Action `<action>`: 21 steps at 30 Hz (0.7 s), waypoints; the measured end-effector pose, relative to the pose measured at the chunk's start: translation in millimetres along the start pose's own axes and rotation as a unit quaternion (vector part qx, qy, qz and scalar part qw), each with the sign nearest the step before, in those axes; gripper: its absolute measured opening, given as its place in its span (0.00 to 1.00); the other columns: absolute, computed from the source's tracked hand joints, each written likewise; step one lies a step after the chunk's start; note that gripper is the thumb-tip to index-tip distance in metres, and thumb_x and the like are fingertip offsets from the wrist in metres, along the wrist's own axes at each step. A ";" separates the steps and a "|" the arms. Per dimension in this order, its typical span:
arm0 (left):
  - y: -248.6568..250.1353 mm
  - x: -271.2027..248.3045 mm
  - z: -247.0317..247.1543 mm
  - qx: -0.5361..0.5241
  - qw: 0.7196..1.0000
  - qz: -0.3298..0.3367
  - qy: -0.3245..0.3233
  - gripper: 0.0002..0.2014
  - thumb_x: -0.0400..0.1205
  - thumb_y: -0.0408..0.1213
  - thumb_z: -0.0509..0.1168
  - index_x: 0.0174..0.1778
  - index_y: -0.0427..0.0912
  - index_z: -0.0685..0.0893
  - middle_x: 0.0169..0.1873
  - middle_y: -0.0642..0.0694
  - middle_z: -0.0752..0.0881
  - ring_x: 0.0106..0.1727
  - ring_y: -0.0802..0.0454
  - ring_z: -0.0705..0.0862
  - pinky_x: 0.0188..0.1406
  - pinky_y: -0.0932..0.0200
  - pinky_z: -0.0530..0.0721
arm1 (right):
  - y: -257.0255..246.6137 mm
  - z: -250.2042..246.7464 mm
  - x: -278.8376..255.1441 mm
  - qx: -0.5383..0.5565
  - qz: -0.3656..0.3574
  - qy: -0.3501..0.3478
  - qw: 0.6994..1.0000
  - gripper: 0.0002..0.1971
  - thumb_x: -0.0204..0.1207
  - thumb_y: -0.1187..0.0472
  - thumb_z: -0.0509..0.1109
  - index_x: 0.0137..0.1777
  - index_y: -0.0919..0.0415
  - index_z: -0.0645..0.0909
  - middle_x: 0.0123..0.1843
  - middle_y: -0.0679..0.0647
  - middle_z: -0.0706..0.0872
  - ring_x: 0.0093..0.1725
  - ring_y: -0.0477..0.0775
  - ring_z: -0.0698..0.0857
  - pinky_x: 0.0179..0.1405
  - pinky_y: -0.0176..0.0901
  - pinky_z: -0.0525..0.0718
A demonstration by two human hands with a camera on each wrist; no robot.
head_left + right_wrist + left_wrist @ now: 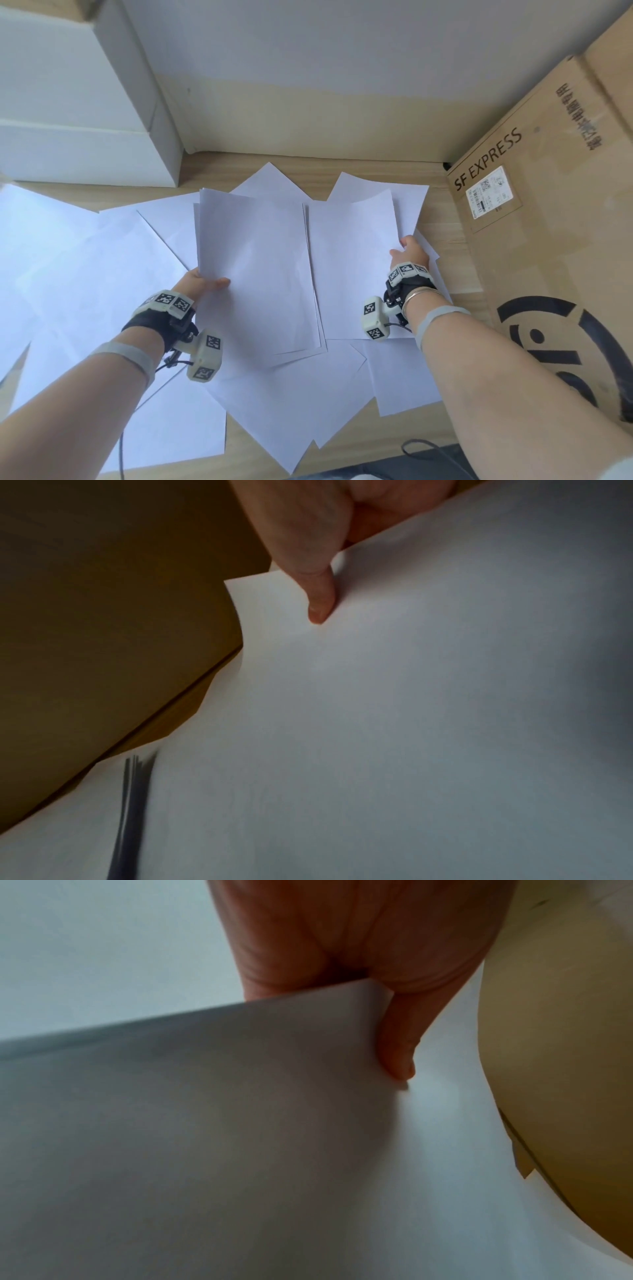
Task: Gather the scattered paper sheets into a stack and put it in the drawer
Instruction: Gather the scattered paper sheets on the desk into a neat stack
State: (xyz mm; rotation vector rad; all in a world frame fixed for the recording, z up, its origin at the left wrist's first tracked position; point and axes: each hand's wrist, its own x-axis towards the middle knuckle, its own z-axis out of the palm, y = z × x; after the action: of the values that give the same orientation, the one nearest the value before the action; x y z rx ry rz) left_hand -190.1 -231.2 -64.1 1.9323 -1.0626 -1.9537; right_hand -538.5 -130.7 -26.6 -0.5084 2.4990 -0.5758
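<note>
Several white paper sheets (102, 274) lie scattered and overlapping on a wooden desk (442, 240). My left hand (202, 284) pinches the left edge of a small bundle of sheets (257, 270), thumb on top, lifted off the desk. My right hand (409, 251) pinches the right edge of another sheet (352, 267), held up beside the bundle. In the left wrist view the left hand (394, 1031) grips the bundle (205, 1123) by a corner. In the right wrist view the right hand (318, 588) holds the sheet (411, 723) from below. No drawer is in view.
A large SF Express cardboard box (534, 205) stands at the right, close to my right arm. A white box (78, 113) stands at the back left. A grey wall (308, 51) closes the back. A black cable (431, 452) lies at the front edge.
</note>
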 end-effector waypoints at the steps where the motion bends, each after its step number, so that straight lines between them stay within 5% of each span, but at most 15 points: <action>1: -0.3 0.8 -2.2 0.009 1.000 -0.003 0.003 0.06 0.76 0.24 0.69 0.37 0.37 0.82 0.25 0.40 0.86 0.35 0.41 0.81 0.56 0.40 0.80 | 1.3 -0.9 1.3 0.009 -0.007 0.008 1.000 0.19 0.81 0.72 0.58 0.70 0.59 0.72 0.59 0.64 0.84 0.47 0.59 0.83 0.44 0.44 0.79; 4: -1.3 1.3 -6.1 0.020 1.000 -0.007 0.009 0.05 0.75 0.25 0.70 0.36 0.37 0.82 0.25 0.41 0.86 0.36 0.41 0.82 0.61 0.39 0.80 | -2.0 -10.6 -2.0 0.024 -0.031 0.032 0.999 0.29 0.80 0.75 0.58 0.77 0.49 0.64 0.65 0.62 0.82 0.46 0.57 0.80 0.45 0.45 0.80; 8: -1.6 -4.1 -8.0 0.033 0.999 -0.011 0.006 0.05 0.75 0.26 0.71 0.39 0.37 0.81 0.35 0.37 0.84 0.45 0.37 0.83 0.66 0.36 0.79 | -6.1 -26.9 -8.1 0.047 -0.038 0.046 0.997 0.35 0.81 0.75 0.58 0.83 0.48 0.53 0.77 0.58 0.73 0.63 0.64 0.83 0.53 0.51 0.81; 10: -3.0 -5.9 -9.0 0.034 0.999 -0.008 0.006 0.06 0.75 0.25 0.71 0.45 0.34 0.82 0.40 0.33 0.85 0.47 0.37 0.83 0.66 0.35 0.78 | -6.6 -37.5 -9.0 0.046 -0.047 0.038 0.997 0.28 0.82 0.74 0.57 0.81 0.57 0.61 0.78 0.58 0.72 0.72 0.62 0.77 0.63 0.49 0.77; 13: -6.3 -5.4 -10.1 0.041 0.999 -0.003 0.011 0.16 0.74 0.26 0.72 0.57 0.30 0.82 0.49 0.31 0.84 0.51 0.37 0.83 0.67 0.34 0.78 | -9.9 -55.8 -11.7 0.017 -0.074 0.052 0.996 0.17 0.83 0.71 0.57 0.71 0.68 0.72 0.71 0.63 0.79 0.70 0.64 0.78 0.62 0.47 0.76; 18: -9.5 -7.8 -9.2 0.056 0.998 -0.002 0.017 0.18 0.74 0.26 0.72 0.60 0.27 0.81 0.49 0.31 0.84 0.52 0.36 0.83 0.67 0.34 0.77 | -13.5 -59.9 -11.9 0.024 -0.113 0.023 0.993 0.08 0.80 0.71 0.59 0.50 0.68 0.79 0.47 0.63 0.83 0.53 0.65 0.81 0.42 0.37 0.73; 21: -11.6 -7.7 -8.4 0.050 0.999 -0.004 0.015 0.19 0.74 0.26 0.72 0.60 0.28 0.81 0.52 0.29 0.84 0.55 0.33 0.84 0.67 0.34 0.78 | -12.7 -41.3 -13.5 0.023 -0.129 -0.028 0.991 0.14 0.80 0.71 0.59 0.62 0.71 0.79 0.62 0.67 0.84 0.61 0.65 0.83 0.50 0.40 0.74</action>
State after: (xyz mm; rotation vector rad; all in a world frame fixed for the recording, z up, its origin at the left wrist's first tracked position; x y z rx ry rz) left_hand -177.3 -221.1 -64.1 2.0139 -1.1665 -1.9026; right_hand -548.0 -123.1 17.1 -0.8268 2.3774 -0.7038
